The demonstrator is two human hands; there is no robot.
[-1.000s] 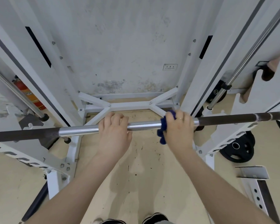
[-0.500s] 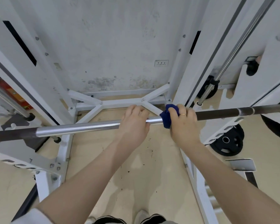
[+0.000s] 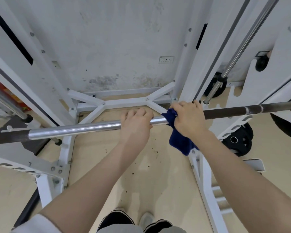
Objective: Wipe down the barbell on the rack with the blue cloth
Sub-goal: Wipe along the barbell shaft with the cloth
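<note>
On 1 barbell [image 3: 91, 127]: 2 hands, 1 cloth [image 3: 178, 140].

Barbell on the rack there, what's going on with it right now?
A person is wiping the barbell with a blue cloth. The right hand grips the cloth around the bar where the shiny middle section meets the dark part, with a tail of cloth hanging below. The bare left hand grips the shiny section just beside it, probably to steady the bar. The bar lies across the white rack.
</note>
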